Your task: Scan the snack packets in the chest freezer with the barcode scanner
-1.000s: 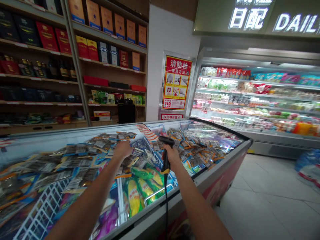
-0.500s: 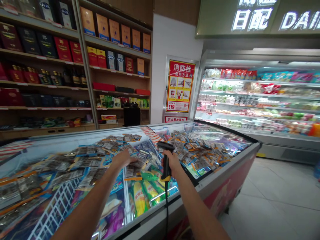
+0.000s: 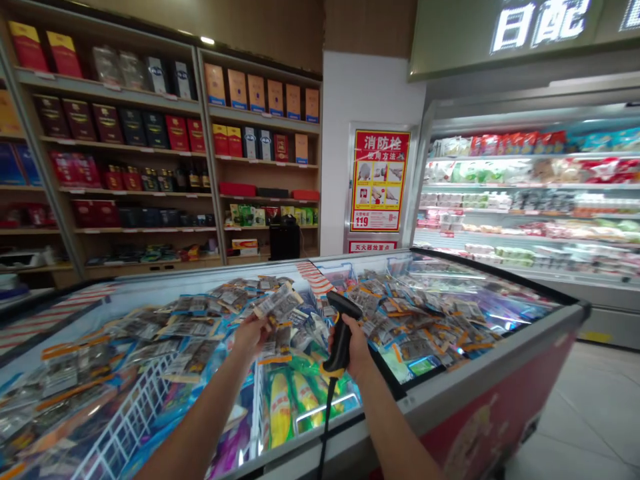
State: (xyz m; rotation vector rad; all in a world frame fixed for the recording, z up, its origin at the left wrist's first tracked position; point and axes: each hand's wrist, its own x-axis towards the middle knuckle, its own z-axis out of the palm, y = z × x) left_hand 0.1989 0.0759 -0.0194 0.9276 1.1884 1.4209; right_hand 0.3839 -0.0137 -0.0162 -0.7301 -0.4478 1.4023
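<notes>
My left hand [image 3: 251, 335] is closed on the near edge of a small snack packet [image 3: 278, 303], which is lifted and tilted above the freezer. My right hand [image 3: 354, 347] wraps around the grip of a black and yellow barcode scanner [image 3: 341, 343]. The scanner's head points to the left, toward the packet, and its cable [image 3: 326, 427] hangs down in front of the freezer. Many more flat packets [image 3: 200, 327] with orange or blue edges lie on the freezer's glass top around both hands. Under the glass, green and yellow corn packs [image 3: 280, 400] show below my hands.
The chest freezer [image 3: 450, 427] runs across the front, with white wire baskets [image 3: 133, 410] inside. More packets [image 3: 440, 320] cover its right part. Behind stand shelves of boxed bottles [image 3: 145, 130], a red fire-hydrant notice [image 3: 381, 180] and a lit chilled cabinet [image 3: 530, 193].
My left hand has picked up a packet from the pile and raised it. The scanner has tilted, with its head nearer the packet. The head view has turned left.
</notes>
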